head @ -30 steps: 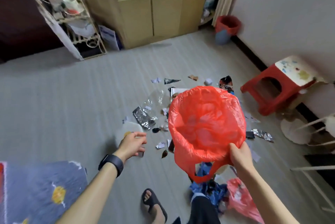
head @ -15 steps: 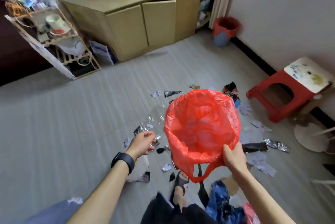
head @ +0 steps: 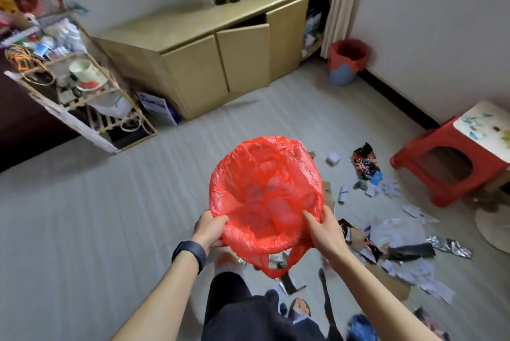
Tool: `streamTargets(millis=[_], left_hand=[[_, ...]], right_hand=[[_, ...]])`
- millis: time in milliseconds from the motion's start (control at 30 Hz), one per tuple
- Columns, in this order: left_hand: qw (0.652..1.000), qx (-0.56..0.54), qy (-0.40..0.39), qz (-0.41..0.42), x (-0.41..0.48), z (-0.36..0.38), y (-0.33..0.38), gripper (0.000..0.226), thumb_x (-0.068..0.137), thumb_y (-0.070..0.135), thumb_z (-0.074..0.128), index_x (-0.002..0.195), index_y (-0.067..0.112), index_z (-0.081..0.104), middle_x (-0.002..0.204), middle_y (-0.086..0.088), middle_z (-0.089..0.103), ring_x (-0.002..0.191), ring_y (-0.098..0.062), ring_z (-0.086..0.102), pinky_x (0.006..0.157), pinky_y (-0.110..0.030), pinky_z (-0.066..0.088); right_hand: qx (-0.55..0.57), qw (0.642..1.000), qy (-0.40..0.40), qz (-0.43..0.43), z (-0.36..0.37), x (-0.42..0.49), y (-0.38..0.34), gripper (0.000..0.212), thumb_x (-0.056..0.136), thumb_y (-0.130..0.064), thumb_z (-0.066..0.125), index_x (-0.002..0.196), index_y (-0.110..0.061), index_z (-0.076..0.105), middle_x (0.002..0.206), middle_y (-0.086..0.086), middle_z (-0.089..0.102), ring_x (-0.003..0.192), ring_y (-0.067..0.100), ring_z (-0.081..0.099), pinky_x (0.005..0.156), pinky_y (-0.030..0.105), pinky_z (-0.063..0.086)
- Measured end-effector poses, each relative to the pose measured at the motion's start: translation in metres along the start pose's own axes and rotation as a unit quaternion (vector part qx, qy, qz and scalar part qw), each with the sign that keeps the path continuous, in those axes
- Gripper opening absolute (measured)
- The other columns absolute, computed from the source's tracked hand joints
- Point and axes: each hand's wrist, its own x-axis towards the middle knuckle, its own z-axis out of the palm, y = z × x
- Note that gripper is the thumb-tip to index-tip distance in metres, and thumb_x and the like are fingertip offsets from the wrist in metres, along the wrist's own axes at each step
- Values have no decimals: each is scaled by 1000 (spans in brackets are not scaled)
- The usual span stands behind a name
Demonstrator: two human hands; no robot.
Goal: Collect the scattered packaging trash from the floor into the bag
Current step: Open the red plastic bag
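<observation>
Grey ribbed floor [head: 110, 216] bears seemingly foil scraps [head: 449, 247], left hand [head: 208, 227] and right hand [head: 327, 230] pinching the red bag [head: 265, 175].

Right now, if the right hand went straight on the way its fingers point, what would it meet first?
The red bag: the right hand grips its near rim, fingers pointing into the open mouth, so it would likely press into the inner plastic first; depth is unclear.
</observation>
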Motion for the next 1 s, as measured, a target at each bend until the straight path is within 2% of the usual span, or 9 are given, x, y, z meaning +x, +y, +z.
streamTargets(millis=[133,233,400,600,733,867,1000], left_hand=[[998,14,63,10,90,-40,18,33,62,23,53,92,16,63,89,-14,71,81,-34,69,72,-54,60],[995,39,91,14,173,-81,44,36,63,25,51,96,17,59,93,-14,68,81,-35,68,71,-55,60],[990,93,108,15,279,-168,139,42,78,19,52,118,7,45,113,-19,57,100,-42,60,82,-54,57],[980,139,140,-5,358,-255,185,41,82,15,51,121,7,41,117,-25,56,99,-44,59,84,-55,56],[974,171,152,-11,406,-273,217,41,85,14,52,123,5,40,119,-27,55,100,-46,59,87,-55,54],[965,201,167,-25,443,-272,228,38,88,12,51,123,3,39,119,-31,56,100,-49,60,90,-52,52],[958,221,177,-39,485,-253,236,37,94,11,50,127,-2,38,124,-34,53,111,-51,54,92,-50,44]], right_hand=[[45,999,-25,-5,37,33,-43,36,89,-56,61,114,-32,54,107,-8,67,95,14,69,88,43,58],[34,999,-10,-10,79,74,-81,42,88,-61,59,118,-32,52,111,-8,67,96,14,70,91,45,56],[2,999,44,22,185,162,-163,42,93,-50,57,123,-21,57,116,-4,67,102,15,66,92,39,52],[-5,997,31,74,261,206,-209,39,94,-43,59,125,-19,57,114,-1,69,99,16,66,92,36,51],[-6,993,42,114,288,243,-219,38,94,-41,59,125,-19,56,116,1,69,100,18,66,83,31,48],[-22,990,34,136,313,275,-225,39,96,-38,57,127,-15,56,118,3,67,99,18,62,84,30,44],[-43,989,18,138,329,333,-227,41,97,-36,55,131,-13,53,123,5,66,95,17,60,83,30,44]])
